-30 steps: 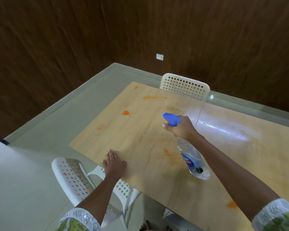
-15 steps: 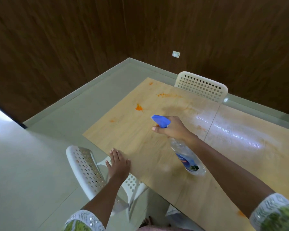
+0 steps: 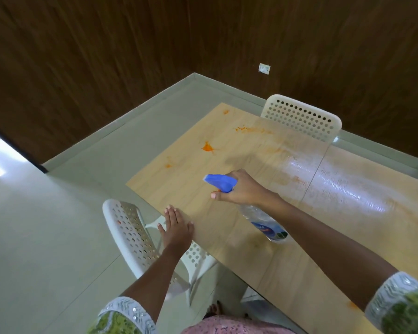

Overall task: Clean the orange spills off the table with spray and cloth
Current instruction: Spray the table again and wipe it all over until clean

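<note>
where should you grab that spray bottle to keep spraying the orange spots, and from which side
Grip the neck just under the blue trigger head, as the right hand does on the spray bottle. Come from behind, opposite the nozzle: the narrow neck fits a curled hand, and the nozzle stays aimed at the orange spills.

A plain indoor dining or meeting room, it seems: a long light-wood table [image 3: 287, 256] has white perforated plastic chairs [image 3: 302, 116] drawn up to it. Dark wood-panelled walls [image 3: 130, 44] meet at a corner, a wall socket [image 3: 264, 68] sits low, and the floor [image 3: 46, 225] is pale tile.
</note>
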